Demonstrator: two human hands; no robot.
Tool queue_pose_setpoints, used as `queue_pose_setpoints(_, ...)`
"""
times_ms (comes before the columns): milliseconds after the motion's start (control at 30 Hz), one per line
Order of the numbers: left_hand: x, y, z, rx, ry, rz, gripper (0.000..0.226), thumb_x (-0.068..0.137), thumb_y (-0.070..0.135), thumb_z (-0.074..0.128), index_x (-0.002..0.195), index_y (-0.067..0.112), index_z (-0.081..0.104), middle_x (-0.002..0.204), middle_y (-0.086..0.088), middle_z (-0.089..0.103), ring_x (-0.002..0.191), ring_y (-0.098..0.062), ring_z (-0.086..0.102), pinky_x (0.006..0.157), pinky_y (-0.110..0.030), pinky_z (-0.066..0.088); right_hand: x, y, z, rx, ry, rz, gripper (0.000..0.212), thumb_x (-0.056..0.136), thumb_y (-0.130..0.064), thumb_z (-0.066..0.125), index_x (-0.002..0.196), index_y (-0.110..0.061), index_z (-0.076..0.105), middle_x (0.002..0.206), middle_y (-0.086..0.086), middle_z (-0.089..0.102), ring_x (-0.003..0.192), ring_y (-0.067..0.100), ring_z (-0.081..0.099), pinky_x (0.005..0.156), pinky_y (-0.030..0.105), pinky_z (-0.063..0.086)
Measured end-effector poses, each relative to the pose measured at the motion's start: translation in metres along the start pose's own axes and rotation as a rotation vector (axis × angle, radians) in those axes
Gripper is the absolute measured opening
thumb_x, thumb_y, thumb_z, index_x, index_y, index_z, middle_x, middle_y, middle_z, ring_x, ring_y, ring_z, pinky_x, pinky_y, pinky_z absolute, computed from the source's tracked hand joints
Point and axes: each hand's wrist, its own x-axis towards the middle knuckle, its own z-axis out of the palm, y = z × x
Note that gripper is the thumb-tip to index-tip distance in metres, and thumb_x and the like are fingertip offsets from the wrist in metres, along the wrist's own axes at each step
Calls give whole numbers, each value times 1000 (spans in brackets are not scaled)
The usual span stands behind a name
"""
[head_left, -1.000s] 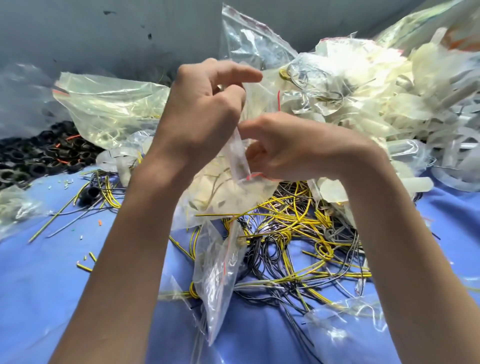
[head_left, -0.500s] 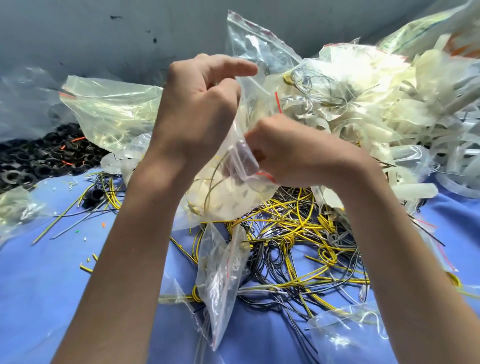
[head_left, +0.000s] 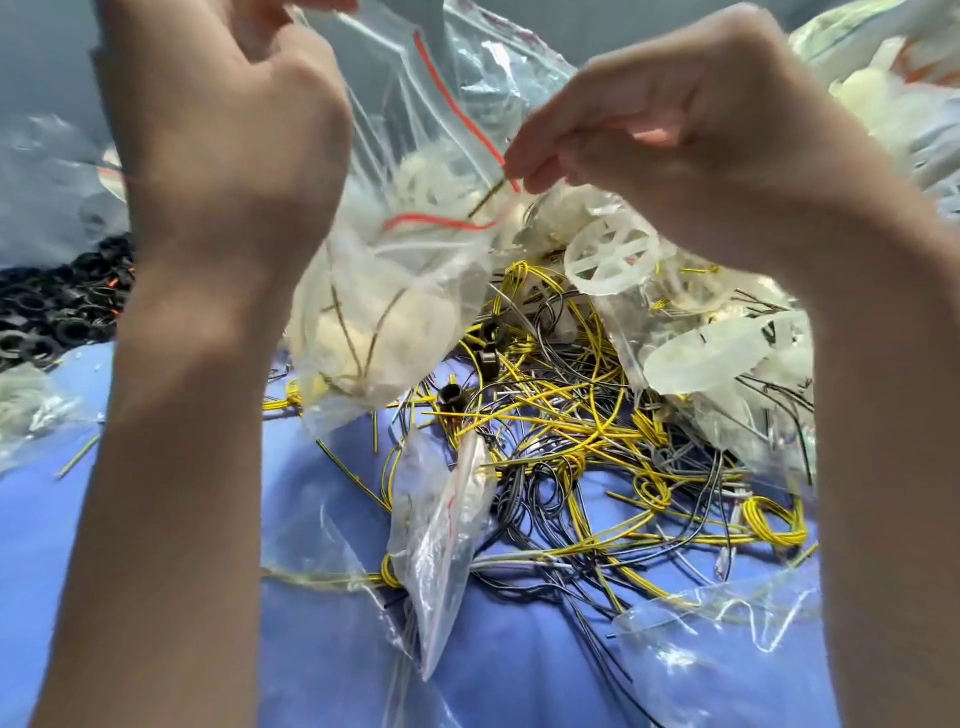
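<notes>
A clear zip bag (head_left: 395, 291) with a red seal line hangs between my raised hands; whitish plastic parts and a few thin wires fill its bottom. My left hand (head_left: 223, 135) grips the bag's upper left edge, its fingertips cut off by the top of the frame. My right hand (head_left: 670, 119) pinches the bag's mouth at the red strip, where a thin wire end sticks out. The mouth is pulled apart between both hands.
Below lies a tangle of yellow and black wires (head_left: 571, 447) on a blue cloth (head_left: 156, 519). A small flat bag (head_left: 441, 530) stands among them. Bags of white plastic wheels (head_left: 717, 338) pile up at right, black rings (head_left: 57, 312) at left.
Both hands have risen with the bag and moved apart, so the bag's mouth is spread wider. The view sits much closer to the hands.
</notes>
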Motion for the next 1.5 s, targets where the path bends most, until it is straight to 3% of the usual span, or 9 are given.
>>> queue_pose_setpoints(133,-9,8,3,68,87,39,34,76,21,36,89,36,63,64,16,46,57,-1,46,63,-19,38,-3,-2,-6,13,-2,15,29,87,-1,49,96,-14,73,84,-16,68,75,-6,64,74,8,46)
queue_pose_setpoints(300,-14,6,13,98,-122,14,34,70,23,46,93,31,71,59,14,49,59,-14,45,68,-29,47,-2,-3,-3,-34,-19,24,30,86,-1,50,93,-17,74,78,-19,66,70,-8,63,69,7,47)
queue_pose_setpoints(433,-17,1,20,109,-188,29,32,72,22,53,97,29,71,68,16,54,57,1,48,68,-16,39,-3,-4,-1,-22,-64,58,28,87,-3,52,93,-19,74,80,-17,69,74,-5,67,74,17,54)
queue_pose_setpoints(500,-17,-1,22,124,-202,34,32,75,19,54,101,28,71,71,18,53,64,-3,48,71,-15,39,-2,-3,0,-37,-97,72,25,89,-6,54,93,-21,74,83,-14,71,75,-3,68,78,20,54)
queue_pose_setpoints(800,-13,-7,23,196,-90,27,40,80,9,49,112,28,65,111,-4,56,97,-20,55,90,-25,43,-4,7,-4,-63,-151,150,17,90,-21,59,95,-26,74,81,-13,73,75,-2,68,73,26,54)
queue_pose_setpoints(1100,-14,-2,27,81,-18,40,41,80,9,51,115,26,64,113,-5,57,97,-21,58,88,-23,44,1,16,8,-195,-408,206,24,88,-42,58,109,-40,69,88,-22,68,81,-9,62,72,6,44)
queue_pose_setpoints(1200,-14,-2,26,129,-15,20,41,82,12,50,120,24,59,112,-2,48,102,-20,57,95,-27,43,-2,22,0,-102,-378,222,26,84,-48,58,108,-45,68,83,-34,66,84,-17,61,74,13,48)
queue_pose_setpoints(1333,-21,2,33,259,-62,72,43,81,11,50,123,21,55,116,-5,36,116,-24,46,103,-21,30,-3,27,-8,-65,-289,225,21,86,-44,61,106,-42,69,96,-20,71,90,-5,65,85,26,50)
queue_pose_setpoints(1500,-47,15,59,440,-106,207,44,76,10,54,118,22,52,129,-11,32,123,-28,29,90,-35,32,-4,31,-11,-118,-253,245,19,88,-38,61,104,-34,71,83,-16,73,83,-1,66,79,22,50)
